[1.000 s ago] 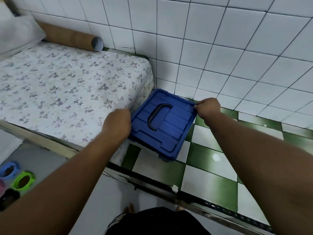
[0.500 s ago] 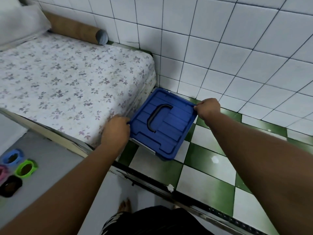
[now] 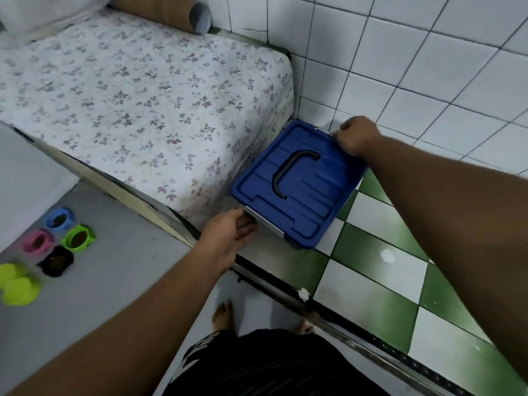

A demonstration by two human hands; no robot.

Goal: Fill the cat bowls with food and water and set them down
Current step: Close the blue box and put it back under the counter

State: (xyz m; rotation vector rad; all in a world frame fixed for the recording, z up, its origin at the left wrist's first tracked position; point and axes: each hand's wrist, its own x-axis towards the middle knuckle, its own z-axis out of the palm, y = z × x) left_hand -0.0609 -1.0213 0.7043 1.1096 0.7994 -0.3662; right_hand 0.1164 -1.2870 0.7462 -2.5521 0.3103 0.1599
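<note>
The box [image 3: 298, 244] sits on the tiled floor [image 3: 371, 281] in the corner between the bed [image 3: 143, 110] and the wall [image 3: 428, 67], with its blue lid [image 3: 311, 195] on. We judge it a stiff, smooth plastic tub, somewhat slippery. If it holds the cat food, it may be heavy enough to want both hands at the rim, or the black handle [image 3: 275, 178] set in the middle of the lid. The lid probably frees only at the silvery clips on its edges. Our right hand [image 3: 357, 135] has its grip clenched on the lid's far corner. Our left hand [image 3: 228, 238] lies flatter, its fingers nearly straight. Its fingertips [image 3: 247, 224] touch the near clip [image 3: 265, 224] and grasp nothing that we can see. The bowls [image 3: 58, 220], small and likely light, stand grouped on the grey floor [image 3: 128, 267] well apart to the left, and what they hold is too blurred to tell.
</note>
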